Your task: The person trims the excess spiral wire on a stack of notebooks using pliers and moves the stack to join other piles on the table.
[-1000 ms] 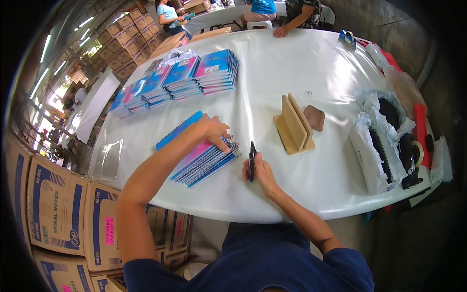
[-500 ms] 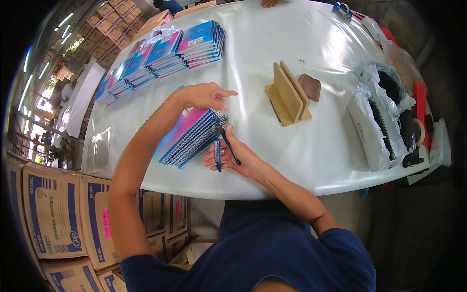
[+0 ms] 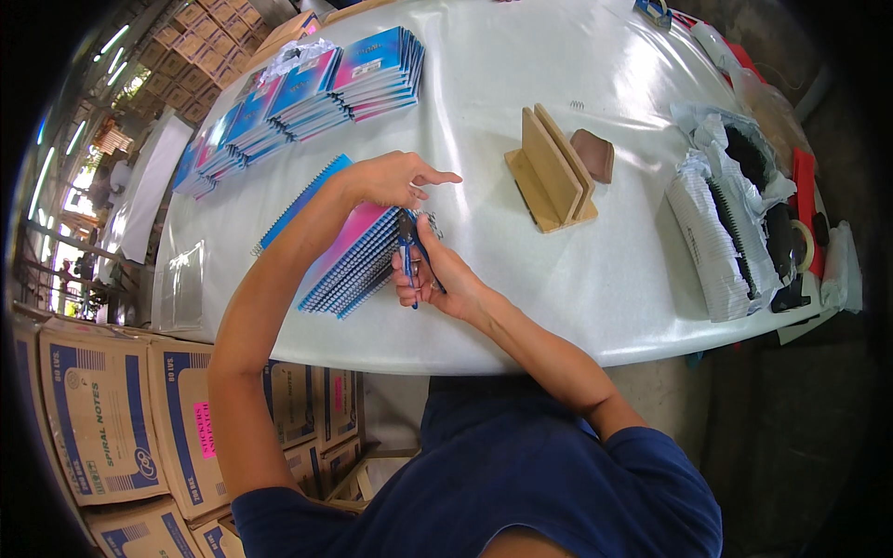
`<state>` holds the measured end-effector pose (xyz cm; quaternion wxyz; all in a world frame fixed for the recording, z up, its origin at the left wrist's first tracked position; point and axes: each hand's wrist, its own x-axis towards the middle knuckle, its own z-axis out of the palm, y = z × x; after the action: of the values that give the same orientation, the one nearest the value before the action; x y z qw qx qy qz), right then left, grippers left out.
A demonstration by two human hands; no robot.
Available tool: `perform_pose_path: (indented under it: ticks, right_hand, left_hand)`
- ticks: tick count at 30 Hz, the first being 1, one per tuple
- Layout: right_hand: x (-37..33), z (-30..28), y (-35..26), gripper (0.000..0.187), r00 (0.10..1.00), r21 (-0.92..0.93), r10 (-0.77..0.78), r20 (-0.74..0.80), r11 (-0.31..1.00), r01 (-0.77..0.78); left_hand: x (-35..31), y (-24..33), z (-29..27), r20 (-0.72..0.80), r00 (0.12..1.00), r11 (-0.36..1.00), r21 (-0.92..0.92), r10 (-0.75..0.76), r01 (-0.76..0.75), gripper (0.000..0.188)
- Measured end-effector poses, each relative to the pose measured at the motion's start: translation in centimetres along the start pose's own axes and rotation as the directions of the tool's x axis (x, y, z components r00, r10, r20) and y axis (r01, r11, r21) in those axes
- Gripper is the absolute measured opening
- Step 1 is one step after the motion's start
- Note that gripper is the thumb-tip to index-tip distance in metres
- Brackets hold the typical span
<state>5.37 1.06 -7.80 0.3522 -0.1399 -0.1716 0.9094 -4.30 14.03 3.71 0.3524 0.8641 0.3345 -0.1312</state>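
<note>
My right hand (image 3: 448, 279) grips pliers (image 3: 406, 253) with blue and black handles, their jaws pointing up at the far corner of a spiral notebook stack (image 3: 349, 265). The stack has pink and blue covers, and its coiled edges face me. Over its far end hovers my left hand (image 3: 389, 179), index finger stretched to the right and the other fingers partly bent. Whether this hand touches the top notebook cannot be made out. My left forearm crosses the stack and hides part of it. Beyond that forearm lies another blue spiral notebook (image 3: 302, 209).
Several notebook piles (image 3: 372, 70) stand at the far left. Right of centre are a wooden stand (image 3: 549, 177) with two upright boards and a brown block (image 3: 593, 155). A torn white package of black coils (image 3: 721, 223) lies at the right. Cardboard boxes (image 3: 102, 409) are stacked lower left.
The pliers have shifted slightly left and up, and their handles look closer together. My left hand stays nearly in place. More of the blue notebook beyond my forearm shows.
</note>
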Motion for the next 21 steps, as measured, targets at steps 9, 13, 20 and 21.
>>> perform_pose_path:
  ticks: [9, 13, 20, 21]
  right_hand:
    - [-1.8, 2.2, 1.5, 0.076, 0.976, -0.154, -0.031, -0.216, 0.988, -0.003]
    - [-1.1, 1.1, 1.0, 0.079, 0.981, -0.103, -0.021, -0.192, 0.995, 0.001]
    - [-1.8, 1.8, 0.8, 0.08, 0.975, -0.155, -0.007, -0.223, 0.988, -0.029]
    - [-1.7, 1.7, 0.8, 0.081, 0.973, -0.154, -0.022, -0.229, 0.988, -0.014]
  left_hand:
    - [0.5, -0.8, 0.4, -0.026, 0.998, 0.993, 0.102, 0.063, -0.06, 0.075]
    - [0.8, -0.6, 0.3, -0.005, 0.997, 0.99, 0.119, 0.071, -0.07, 0.074]
    - [0.6, 0.0, 0.2, 0.0, 1.0, 0.994, 0.113, 0.013, -0.013, 0.074]
    - [0.6, -0.2, 0.1, -0.003, 1.0, 0.994, 0.109, 0.019, -0.018, 0.073]
